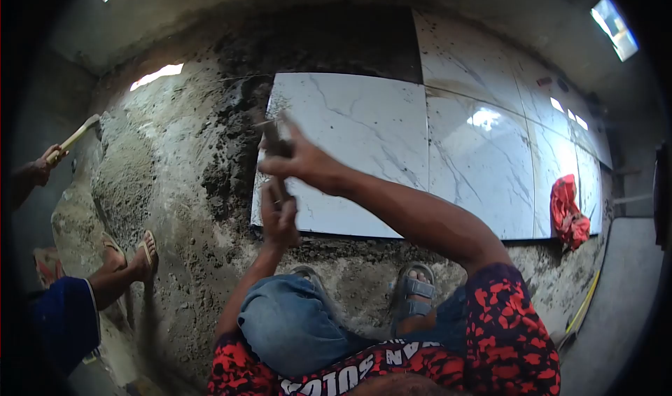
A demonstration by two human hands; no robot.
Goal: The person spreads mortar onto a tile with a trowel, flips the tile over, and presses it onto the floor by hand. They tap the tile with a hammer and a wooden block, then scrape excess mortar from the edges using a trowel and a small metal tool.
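A blurred grey-brown bar-like tool (pixel 278 146) is held upright in the picture over the left edge of a white marble-patterned tile (pixel 350 144). My right hand (pixel 302 159) closes around its middle, thumb and fingers wrapped on it. Just below, my left hand (pixel 278 217) is closed at its lower end. Motion blur hides the tool's exact kind. Grey specks of mortar lie on the tile's upper left corner, near the tool's top. Dark wet mortar (pixel 227 137) borders this tile on the left.
More laid tiles (pixel 483 151) extend to the right, with a red cloth (pixel 569 214) on them. At left, another person's hand (pixel 49 164) grips a wooden handle (pixel 73 138) beside a sand-like heap (pixel 126 172). That person's sandalled feet (pixel 145 256) stand on the rough floor.
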